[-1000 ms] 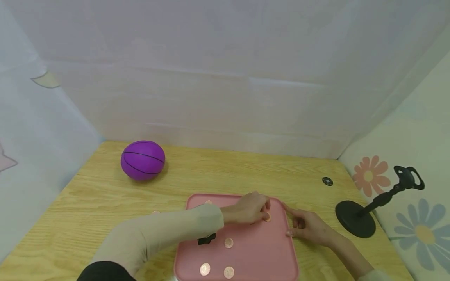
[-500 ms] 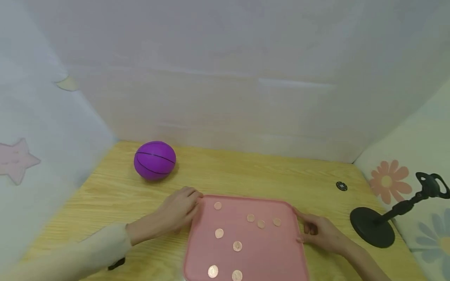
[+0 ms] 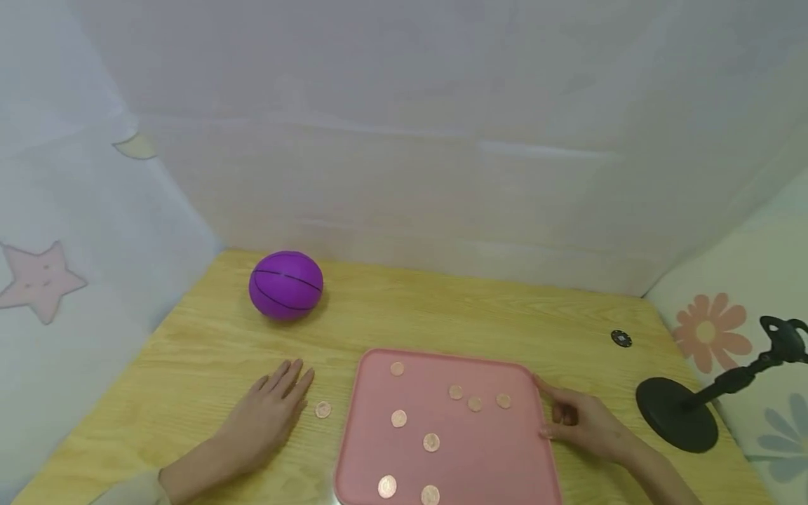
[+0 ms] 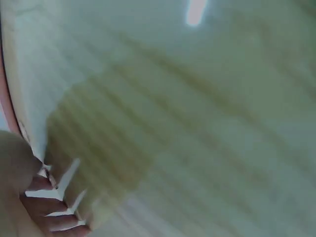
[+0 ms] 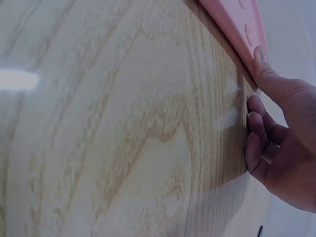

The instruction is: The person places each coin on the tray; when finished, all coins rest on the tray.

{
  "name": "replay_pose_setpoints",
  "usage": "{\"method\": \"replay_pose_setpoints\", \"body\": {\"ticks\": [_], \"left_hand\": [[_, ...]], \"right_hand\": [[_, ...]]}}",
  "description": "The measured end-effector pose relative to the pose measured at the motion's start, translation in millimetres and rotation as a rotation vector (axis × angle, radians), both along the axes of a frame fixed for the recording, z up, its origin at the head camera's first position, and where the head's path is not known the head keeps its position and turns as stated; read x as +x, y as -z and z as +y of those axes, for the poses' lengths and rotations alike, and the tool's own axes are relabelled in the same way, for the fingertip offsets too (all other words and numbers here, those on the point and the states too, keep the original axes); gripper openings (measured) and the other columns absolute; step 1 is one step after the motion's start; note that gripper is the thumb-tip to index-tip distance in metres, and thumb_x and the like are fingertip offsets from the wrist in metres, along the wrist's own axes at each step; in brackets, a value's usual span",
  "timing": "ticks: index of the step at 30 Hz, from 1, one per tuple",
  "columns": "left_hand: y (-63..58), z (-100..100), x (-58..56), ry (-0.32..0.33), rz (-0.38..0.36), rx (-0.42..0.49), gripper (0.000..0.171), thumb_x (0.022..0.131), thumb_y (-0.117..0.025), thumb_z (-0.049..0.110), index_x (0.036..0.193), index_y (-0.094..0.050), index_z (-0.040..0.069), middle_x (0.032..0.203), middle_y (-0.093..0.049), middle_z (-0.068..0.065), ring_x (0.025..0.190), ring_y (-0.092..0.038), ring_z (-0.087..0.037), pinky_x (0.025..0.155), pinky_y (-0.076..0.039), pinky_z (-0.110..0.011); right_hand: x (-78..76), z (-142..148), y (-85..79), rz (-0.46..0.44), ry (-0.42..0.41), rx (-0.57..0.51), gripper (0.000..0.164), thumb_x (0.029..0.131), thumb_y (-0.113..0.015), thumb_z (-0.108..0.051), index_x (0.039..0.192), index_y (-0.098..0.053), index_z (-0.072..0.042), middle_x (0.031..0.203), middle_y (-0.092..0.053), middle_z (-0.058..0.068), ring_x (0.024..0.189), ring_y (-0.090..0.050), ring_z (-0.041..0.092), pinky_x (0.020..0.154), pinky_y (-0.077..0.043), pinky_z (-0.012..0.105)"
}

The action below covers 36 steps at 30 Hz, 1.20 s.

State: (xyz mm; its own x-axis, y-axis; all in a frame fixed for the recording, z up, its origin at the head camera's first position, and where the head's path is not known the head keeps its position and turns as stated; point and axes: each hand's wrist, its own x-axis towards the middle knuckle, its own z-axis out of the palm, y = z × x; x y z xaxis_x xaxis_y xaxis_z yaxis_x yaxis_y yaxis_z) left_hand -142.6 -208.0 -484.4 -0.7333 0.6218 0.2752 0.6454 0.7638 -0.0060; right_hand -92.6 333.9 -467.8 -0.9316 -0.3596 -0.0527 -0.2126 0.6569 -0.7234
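My left hand (image 3: 257, 426) lies palm down with spread fingers over the wooden tabletop, just left of a round gold-coloured coin (image 3: 322, 409). It holds nothing that I can see. Right of that coin stands a pink tray (image 3: 480, 456) with several similar coins spread over its bottom, one of them a coin (image 3: 503, 400) towards the far right. My right hand (image 3: 587, 424) holds the tray's right edge near the far corner. The right wrist view has its thumb (image 5: 264, 66) on the pink rim and the other fingers bent below.
A purple ball (image 3: 286, 285) with black lines sits at the back left of the table. A black stand (image 3: 677, 414) with a round base is to the right, and a small dark disc (image 3: 621, 339) lies behind it. Patterned cloth walls enclose the table.
My left hand has let go of a coin at the tray's far right, then moved left past the tray's edge to the tabletop. The right hand keeps its place at the tray; the head view has shifted.
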Motion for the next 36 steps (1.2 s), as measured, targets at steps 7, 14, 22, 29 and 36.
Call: {"method": "replay_pose_setpoints", "body": {"ticks": [7,14,22,29,36], "left_hand": [[-10.9,-10,-12.6,-0.035,0.116,0.173,0.018,0.076,-0.08,0.01,0.092,-0.074,0.007,0.088,-0.064,-0.002,0.077,-0.058,-0.016,0.061,-0.054,-0.027],[-22.3,-12,-22.2,-0.214,-0.131,0.218,0.017,0.08,-0.08,0.011,0.081,-0.064,0.005,0.076,-0.053,0.001,0.064,-0.054,-0.011,0.054,-0.05,-0.025],[-30.5,-15,-27.9,-0.268,-0.36,0.268,0.019,0.082,-0.078,0.013,0.081,-0.062,0.003,0.071,-0.055,0.001,0.061,-0.05,-0.009,0.053,-0.046,-0.023],[-43.6,15,-18.5,-0.144,-0.396,0.371,0.017,0.079,-0.079,0.01,0.077,-0.062,0.013,0.065,-0.06,0.009,0.058,-0.054,0.0,0.052,-0.047,-0.02],[-72.5,91,21.1,0.138,-0.453,0.447,0.009,0.081,-0.077,0.008,0.085,-0.069,0.008,0.074,-0.069,0.003,0.066,-0.062,-0.001,0.059,-0.05,-0.016]], "right_hand": [[-4.8,-4,1.9,0.028,-0.024,0.008,0.078,0.083,-0.076,-0.031,0.145,-0.041,0.001,0.077,-0.053,-0.006,0.063,-0.045,0.002,0.053,-0.043,0.022],[-6.7,0,-1.1,0.034,0.005,0.053,0.08,0.082,-0.077,-0.034,0.145,-0.042,-0.001,0.077,-0.052,-0.005,0.063,-0.045,0.002,0.053,-0.043,0.022],[-7.9,2,-3.8,0.034,0.008,0.053,0.081,0.081,-0.077,-0.034,0.145,-0.041,-0.001,0.077,-0.052,-0.004,0.063,-0.044,0.002,0.053,-0.043,0.022],[-1.5,4,4.7,0.056,-0.029,0.01,0.078,0.083,-0.076,-0.03,0.144,-0.041,0.004,0.075,-0.052,-0.008,0.06,-0.044,0.0,0.051,-0.043,0.022],[0.3,3,11.4,0.042,-0.005,0.013,0.079,0.082,-0.076,-0.033,0.145,-0.042,-0.001,0.077,-0.054,-0.008,0.062,-0.047,0.001,0.052,-0.045,0.022]]}}
